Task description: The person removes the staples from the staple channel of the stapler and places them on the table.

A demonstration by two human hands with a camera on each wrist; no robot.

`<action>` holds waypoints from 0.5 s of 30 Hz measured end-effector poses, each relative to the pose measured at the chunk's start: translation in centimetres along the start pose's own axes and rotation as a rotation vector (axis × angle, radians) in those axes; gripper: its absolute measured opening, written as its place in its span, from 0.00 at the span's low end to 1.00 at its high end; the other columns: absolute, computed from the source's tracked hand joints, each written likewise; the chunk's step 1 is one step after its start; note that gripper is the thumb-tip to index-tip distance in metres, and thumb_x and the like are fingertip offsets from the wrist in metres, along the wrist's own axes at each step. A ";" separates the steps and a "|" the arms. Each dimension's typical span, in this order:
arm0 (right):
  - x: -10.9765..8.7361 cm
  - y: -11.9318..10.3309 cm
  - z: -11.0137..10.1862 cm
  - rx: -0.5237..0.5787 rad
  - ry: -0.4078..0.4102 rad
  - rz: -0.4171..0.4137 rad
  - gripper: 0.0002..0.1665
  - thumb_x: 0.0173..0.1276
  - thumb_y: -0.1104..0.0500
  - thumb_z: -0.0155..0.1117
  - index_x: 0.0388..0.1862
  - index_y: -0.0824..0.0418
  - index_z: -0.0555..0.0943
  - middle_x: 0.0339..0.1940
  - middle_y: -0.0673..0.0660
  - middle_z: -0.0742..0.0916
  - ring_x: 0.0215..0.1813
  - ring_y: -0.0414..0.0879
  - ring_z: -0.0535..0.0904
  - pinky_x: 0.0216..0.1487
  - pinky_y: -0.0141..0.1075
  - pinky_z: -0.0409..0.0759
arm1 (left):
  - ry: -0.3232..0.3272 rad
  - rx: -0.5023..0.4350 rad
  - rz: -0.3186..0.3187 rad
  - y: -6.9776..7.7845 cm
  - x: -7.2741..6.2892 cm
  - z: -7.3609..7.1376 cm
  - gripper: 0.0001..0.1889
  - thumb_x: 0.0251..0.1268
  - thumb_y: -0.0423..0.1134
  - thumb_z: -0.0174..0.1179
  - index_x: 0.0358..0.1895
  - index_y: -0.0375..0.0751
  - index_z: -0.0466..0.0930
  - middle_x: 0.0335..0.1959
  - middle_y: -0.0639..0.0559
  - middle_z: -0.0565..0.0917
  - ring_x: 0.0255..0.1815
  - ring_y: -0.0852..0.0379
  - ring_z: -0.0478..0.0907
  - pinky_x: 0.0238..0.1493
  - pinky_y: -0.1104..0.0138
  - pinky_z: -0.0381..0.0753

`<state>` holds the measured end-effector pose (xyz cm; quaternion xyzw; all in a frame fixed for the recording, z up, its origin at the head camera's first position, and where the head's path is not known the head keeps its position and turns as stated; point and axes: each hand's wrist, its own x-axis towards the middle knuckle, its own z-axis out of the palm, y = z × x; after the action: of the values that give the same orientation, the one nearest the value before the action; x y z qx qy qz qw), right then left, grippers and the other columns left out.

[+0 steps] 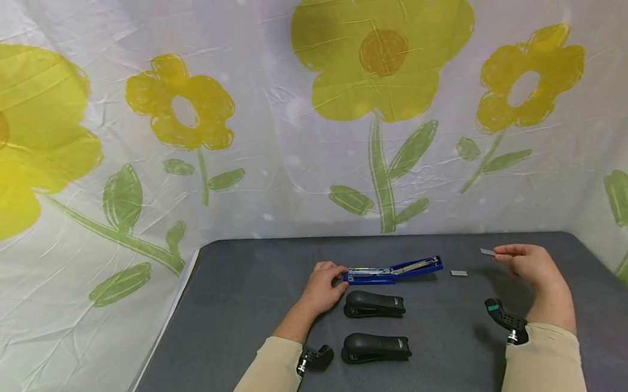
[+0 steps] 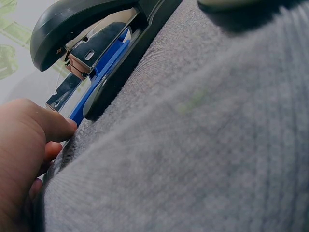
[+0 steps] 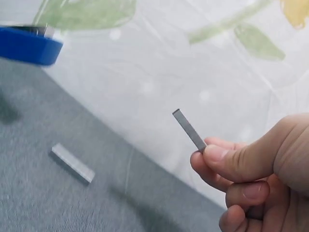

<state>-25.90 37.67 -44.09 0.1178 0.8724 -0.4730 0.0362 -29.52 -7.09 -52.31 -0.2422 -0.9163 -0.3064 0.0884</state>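
Note:
A blue stapler point(image 1: 373, 276) lies opened out on the grey table, its top arm swung to the right and its metal staple channel exposed. My left hand point(image 1: 324, 286) holds its left end between thumb and fingers; in the left wrist view the thumb point(image 2: 58, 124) meets the blue base, while the other fingers are partly hidden. Off the table on the right, a strip of staples point(image 3: 188, 129) is pinched between the thumb and fingertips of my right hand point(image 1: 531, 266). A second strip of staples point(image 1: 458, 273) rests on the table between the stapler and that hand.
Two black staplers, one point(image 1: 373, 304) just in front of the blue one and another point(image 1: 376, 347) nearer me, lie between my forearms. The table's far edge point(image 1: 273, 239) runs along a hanging cloth point(image 1: 275, 180) printed with yellow flowers.

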 end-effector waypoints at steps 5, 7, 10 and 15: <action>0.9 1.4 0.1 -0.036 0.010 0.017 0.21 0.77 0.61 0.60 0.61 0.76 0.77 0.39 0.58 0.82 0.39 0.53 0.74 0.46 0.51 0.70 | -0.001 0.008 -0.007 -0.1 0.0 0.0 0.13 0.70 0.36 0.67 0.55 0.39 0.86 0.35 0.54 0.75 0.52 0.50 0.71 0.53 0.54 0.71; 1.1 1.8 0.1 -0.057 0.006 0.000 0.21 0.76 0.62 0.62 0.59 0.77 0.78 0.42 0.60 0.84 0.43 0.54 0.76 0.43 0.46 0.75 | 0.000 0.011 -0.009 -0.2 0.1 0.1 0.13 0.70 0.36 0.67 0.55 0.39 0.86 0.35 0.55 0.75 0.52 0.50 0.71 0.53 0.55 0.71; 1.3 2.2 0.2 -0.085 -0.009 -0.024 0.20 0.75 0.64 0.62 0.57 0.79 0.78 0.45 0.64 0.85 0.44 0.55 0.77 0.39 0.42 0.78 | -0.001 0.017 -0.007 -0.3 0.1 0.3 0.13 0.70 0.37 0.67 0.55 0.40 0.86 0.35 0.55 0.75 0.52 0.51 0.71 0.53 0.55 0.71; 1.5 2.3 0.6 -0.120 -0.032 -0.028 0.18 0.75 0.66 0.61 0.55 0.80 0.77 0.45 0.69 0.84 0.42 0.56 0.76 0.37 0.44 0.79 | -0.005 0.026 -0.004 -0.4 0.1 0.3 0.13 0.71 0.37 0.67 0.56 0.41 0.86 0.36 0.55 0.75 0.52 0.51 0.71 0.53 0.55 0.71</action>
<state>-26.81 38.61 -46.60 0.0955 0.9000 -0.4222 0.0505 -29.78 -7.10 -52.73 -0.2401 -0.9208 -0.2942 0.0887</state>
